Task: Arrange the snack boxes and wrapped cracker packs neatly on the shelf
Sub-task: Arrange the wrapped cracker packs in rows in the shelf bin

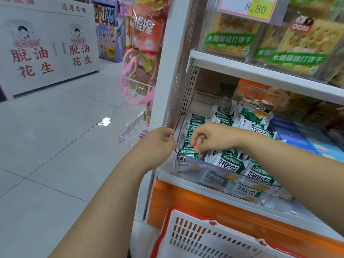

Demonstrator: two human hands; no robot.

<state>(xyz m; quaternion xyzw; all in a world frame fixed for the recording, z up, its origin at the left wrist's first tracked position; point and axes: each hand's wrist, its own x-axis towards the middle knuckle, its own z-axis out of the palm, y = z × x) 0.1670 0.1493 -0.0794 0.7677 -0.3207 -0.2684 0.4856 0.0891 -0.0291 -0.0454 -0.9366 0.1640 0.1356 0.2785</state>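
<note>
Several green-and-white wrapped cracker packs (230,162) fill a clear plastic bin (195,165) on the middle shelf; a row of them stands on edge along the bin's left side. My right hand (208,139) reaches over the bin with curled fingers and pinches the top of one pack in that standing row (189,150). My left hand (160,144) is at the bin's left front corner, fingers curled against the clear wall; whether it grips the wall is hard to tell. Larger cracker bags (232,36) sit on the shelf above.
A white and red shopping basket (195,233) hangs below the shelf edge, in front of an orange panel (186,198). Blue boxes (294,135) lie right of the bin. Pink bags (138,75) hang on the shelf's end rack. Tiled floor (65,136) spreads left.
</note>
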